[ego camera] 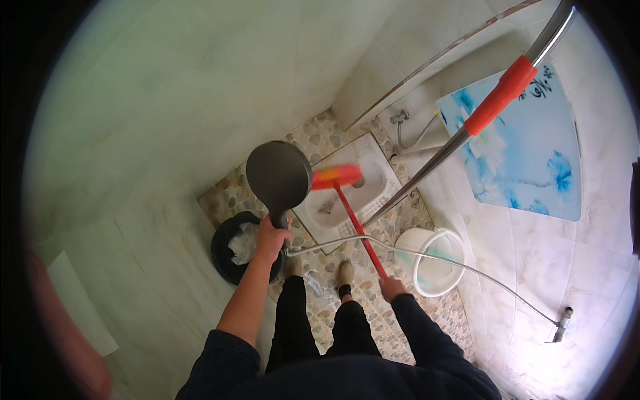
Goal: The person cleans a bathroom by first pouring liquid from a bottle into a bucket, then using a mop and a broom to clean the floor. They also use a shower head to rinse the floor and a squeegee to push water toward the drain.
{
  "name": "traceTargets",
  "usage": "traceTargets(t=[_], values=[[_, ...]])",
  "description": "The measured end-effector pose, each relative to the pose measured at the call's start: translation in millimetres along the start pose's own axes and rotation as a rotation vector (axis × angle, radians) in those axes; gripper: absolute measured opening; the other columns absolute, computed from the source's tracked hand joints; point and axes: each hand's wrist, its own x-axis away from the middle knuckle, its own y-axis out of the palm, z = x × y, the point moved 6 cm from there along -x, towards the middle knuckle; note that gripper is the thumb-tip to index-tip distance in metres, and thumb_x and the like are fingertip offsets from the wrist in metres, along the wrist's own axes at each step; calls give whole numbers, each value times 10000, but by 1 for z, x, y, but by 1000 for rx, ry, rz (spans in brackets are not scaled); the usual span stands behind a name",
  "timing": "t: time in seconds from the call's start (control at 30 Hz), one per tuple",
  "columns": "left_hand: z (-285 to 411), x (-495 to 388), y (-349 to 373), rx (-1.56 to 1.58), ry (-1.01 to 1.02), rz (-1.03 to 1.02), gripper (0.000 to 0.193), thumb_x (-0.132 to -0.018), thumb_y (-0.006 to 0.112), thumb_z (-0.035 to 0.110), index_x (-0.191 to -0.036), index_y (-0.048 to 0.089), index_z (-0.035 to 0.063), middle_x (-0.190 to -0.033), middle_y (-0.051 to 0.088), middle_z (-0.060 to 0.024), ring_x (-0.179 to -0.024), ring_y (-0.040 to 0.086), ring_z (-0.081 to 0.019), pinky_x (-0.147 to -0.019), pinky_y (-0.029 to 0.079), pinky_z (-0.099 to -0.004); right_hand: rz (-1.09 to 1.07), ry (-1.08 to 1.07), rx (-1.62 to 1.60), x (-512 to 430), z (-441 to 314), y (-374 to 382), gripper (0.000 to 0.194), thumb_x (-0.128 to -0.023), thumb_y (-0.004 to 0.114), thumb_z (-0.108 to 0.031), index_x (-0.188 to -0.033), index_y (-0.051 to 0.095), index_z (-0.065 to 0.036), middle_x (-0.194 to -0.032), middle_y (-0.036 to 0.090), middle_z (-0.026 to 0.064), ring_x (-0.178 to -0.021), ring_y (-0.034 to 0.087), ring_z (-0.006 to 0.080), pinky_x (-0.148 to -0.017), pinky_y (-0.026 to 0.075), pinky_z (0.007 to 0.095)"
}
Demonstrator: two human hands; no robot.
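My left hand (pixel 272 238) grips the handle of a dark grey shower head (pixel 278 175), whose round back faces me; a metal hose (pixel 425 254) runs from it across to the right wall. In my right hand (pixel 393 289) is the red handle of a brush (pixel 336 176) with a blurred red and yellow head. That head is over the white squat toilet (pixel 325 212) set in the pebbled floor; whether it touches the toilet cannot be told. Part of the basin is hidden behind the shower head.
A black bin (pixel 220 252) with crumpled paper stands left, a white bucket (pixel 422 245) right. A metal pole with a red sleeve (pixel 501 95) slants across the upper right, before a cistern with a blue floral cover (pixel 525 165). A wall valve (pixel 564 322) holds the hose end.
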Motion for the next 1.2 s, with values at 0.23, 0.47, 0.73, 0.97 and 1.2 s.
traceTargets(t=[0.23,0.47,0.73,0.97,1.2], values=[[15,-22,13,102,97,-41,291,-476,529,-77,-736,475,42,-722,458,-15,-670,441,-139,-597,359,-246,299,-217,12,-28,-88,-106,348,-861,381,-363,-870,516,-43,-839,581,236,-779,580,376,-660,466,480],[6,-19,-28,112,-4,95,336,-453,536,-96,-752,483,48,-779,474,-28,-725,447,-154,-656,363,-245,69,160,-173,-6,-9,-62,480,-829,420,-443,-847,569,14,-857,581,263,-841,567,388,-728,452,471],[-28,15,-53,248,18,216,373,-442,549,-106,-766,487,68,-785,469,-23,-779,462,-165,-679,376,-251,84,-428,263,16,-83,-86,233,-878,357,-219,-923,518,-57,-806,527,185,-718,582,337,-613,483,440],[-37,23,-73,208,-12,332,388,-466,525,-120,-801,458,63,-815,459,-36,-808,456,-180,-733,372,-268,15,-362,191,-31,-75,-12,359,-873,370,-316,-801,555,-16,-761,564,190,-698,575,352,-628,469,457],[-65,44,-88,326,-39,329,422,-445,540,-126,-819,476,59,-830,473,-29,-837,462,-175,-743,379,-258,-94,-215,190,60,-43,-66,358,-858,385,-325,-987,481,-5,-901,568,193,-853,563,358,-736,440,464]])
